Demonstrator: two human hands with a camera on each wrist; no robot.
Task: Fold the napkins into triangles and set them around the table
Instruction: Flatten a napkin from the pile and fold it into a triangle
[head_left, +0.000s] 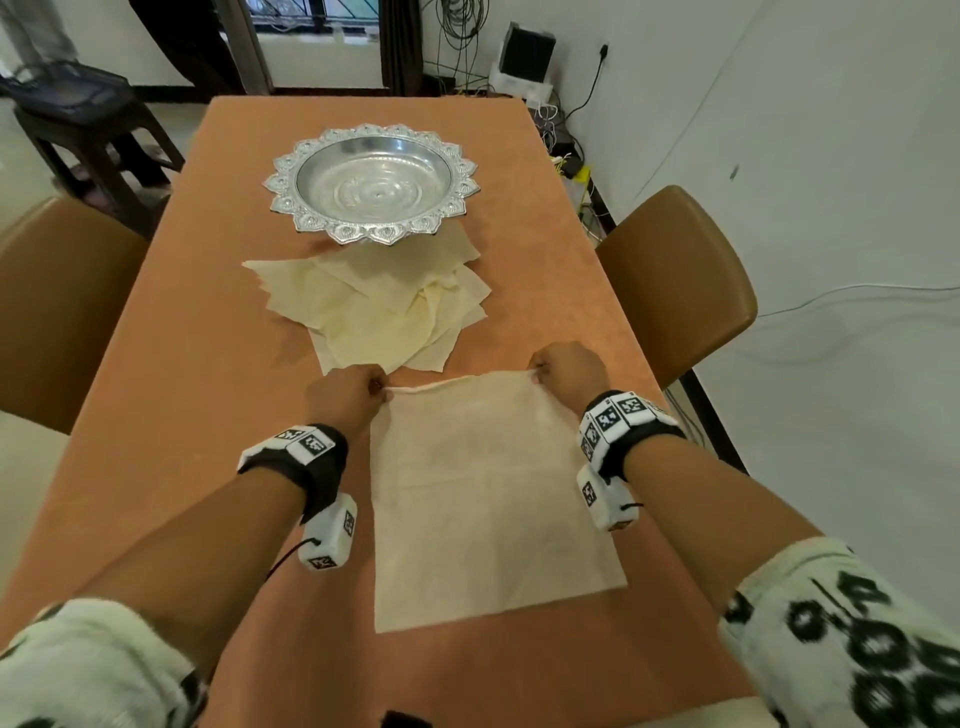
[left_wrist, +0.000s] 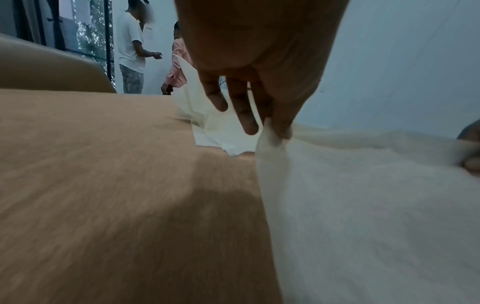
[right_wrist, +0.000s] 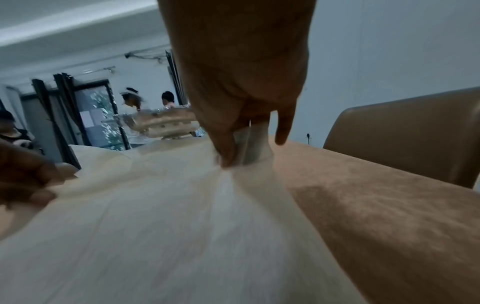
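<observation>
We've got one cream napkin (head_left: 488, 499) spread open as a flat square on the bench (head_left: 171, 426), on the near side of the silver bowl (head_left: 371, 182). Its two far corners are lifted a little, each pinched between fingertips, so the far edge runs taut while the rest lies flat. Between it and the bowl sits our loose pile of napkins (head_left: 374, 306), same cream cloth, overlapping at odd angles, its far edge tucked under the bowl's rim.
</observation>
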